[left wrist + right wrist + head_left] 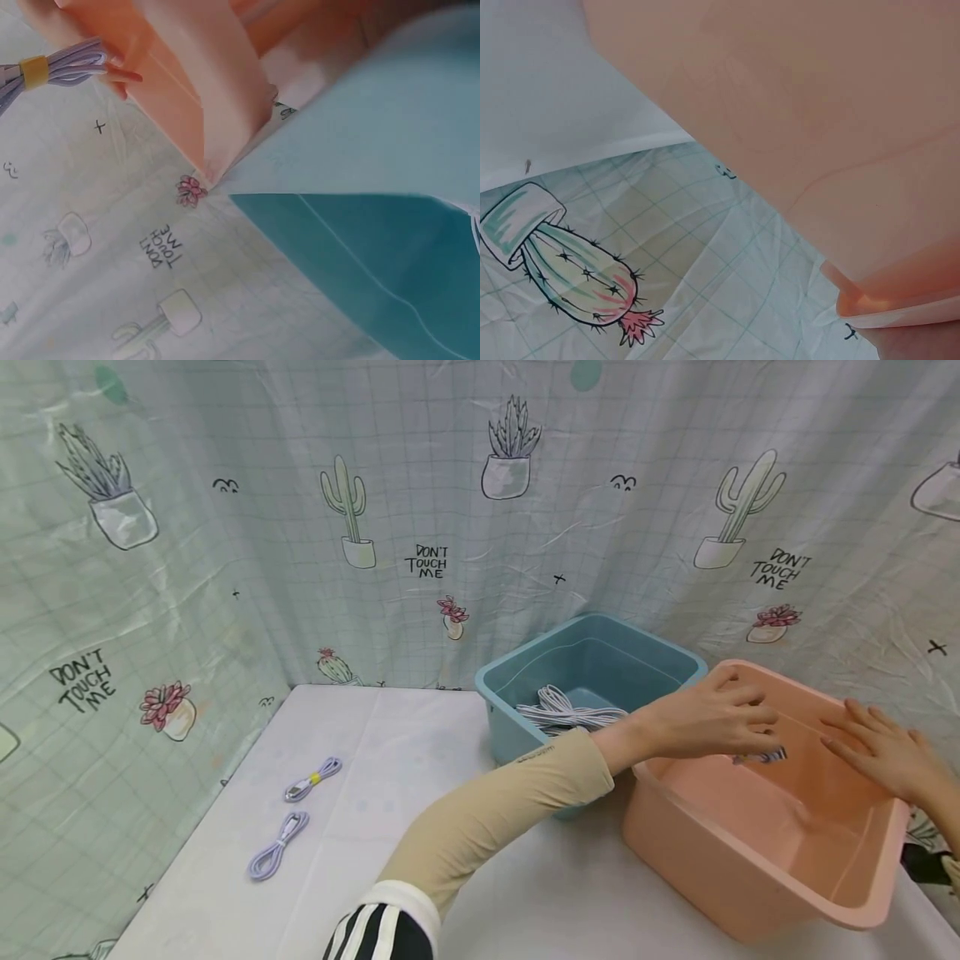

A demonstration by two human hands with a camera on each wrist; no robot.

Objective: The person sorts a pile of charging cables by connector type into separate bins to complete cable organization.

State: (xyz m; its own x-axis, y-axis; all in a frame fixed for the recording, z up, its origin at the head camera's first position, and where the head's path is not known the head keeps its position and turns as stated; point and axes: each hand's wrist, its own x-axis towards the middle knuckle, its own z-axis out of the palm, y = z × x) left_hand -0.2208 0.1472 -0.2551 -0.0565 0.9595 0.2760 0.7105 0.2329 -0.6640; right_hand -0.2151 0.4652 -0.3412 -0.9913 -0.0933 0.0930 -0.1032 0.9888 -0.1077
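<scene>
My left hand (pixel 712 718) reaches over the pink bin (pixel 757 893) and pinches a small coiled cable in its fingers. The left wrist view shows this pale purple cable (pixel 75 66) with a yellow tie (pixel 34 72) around it. At the bin's far right side is my right hand (pixel 885 752), its fingers spread over the inner wall and holding nothing. The bin's bare floor shows below both hands. In the right wrist view, the bin's outer wall (pixel 795 135) fills much of the picture.
A blue bin (pixel 517 747) stands beside the pink one, with white cable bundles (pixel 566 714) inside. Two coiled cables lie at the table's left: one with a yellow tie (pixel 313 779), and a plain purple one (pixel 278 847) nearer. A patterned curtain (pixel 420 468) hangs behind.
</scene>
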